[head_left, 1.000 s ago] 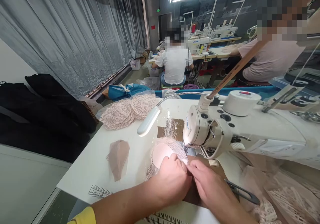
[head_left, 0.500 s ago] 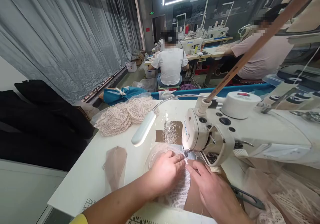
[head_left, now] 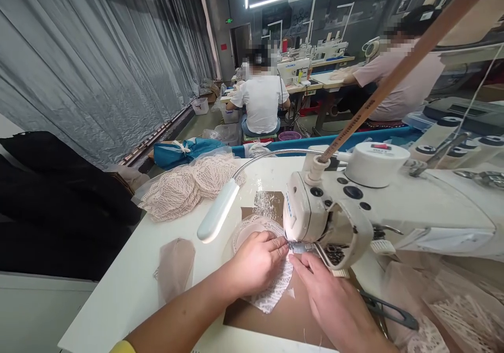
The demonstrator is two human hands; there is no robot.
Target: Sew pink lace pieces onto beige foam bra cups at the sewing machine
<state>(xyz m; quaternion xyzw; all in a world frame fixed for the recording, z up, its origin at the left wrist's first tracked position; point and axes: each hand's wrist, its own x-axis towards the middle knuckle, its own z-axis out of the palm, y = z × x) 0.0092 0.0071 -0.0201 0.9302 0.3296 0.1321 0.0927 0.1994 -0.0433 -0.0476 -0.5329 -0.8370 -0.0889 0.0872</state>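
A piece of pale pink lace fabric [head_left: 275, 291] lies under the needle area of a white sewing machine [head_left: 301, 206]. My left hand [head_left: 262, 261] is on top of the lace, with fingers bent and pressed together on it just left of the presser foot. My right hand [head_left: 328, 290] pinches the lace's right edge between thumb and forefinger, close in front of the foot. Beyond my left hand, a rounded sheer part of the lace [head_left: 246, 232] spreads out. The fingertips partly hide the stitching spot.
Stacked lace pieces [head_left: 169, 193] lie at the table's far left, a sheer beige piece [head_left: 176, 269] nearer. A lamp [head_left: 218, 211] hangs over the table. Black thread snips [head_left: 389, 309] and more lace [head_left: 460, 316] lie right. Two people [head_left: 260, 104] sit at machines ahead.
The lace has moved forward under the machine and its near end has swung left, baring more brown surface. Both hands stay by the presser foot. The view has shifted slightly right.
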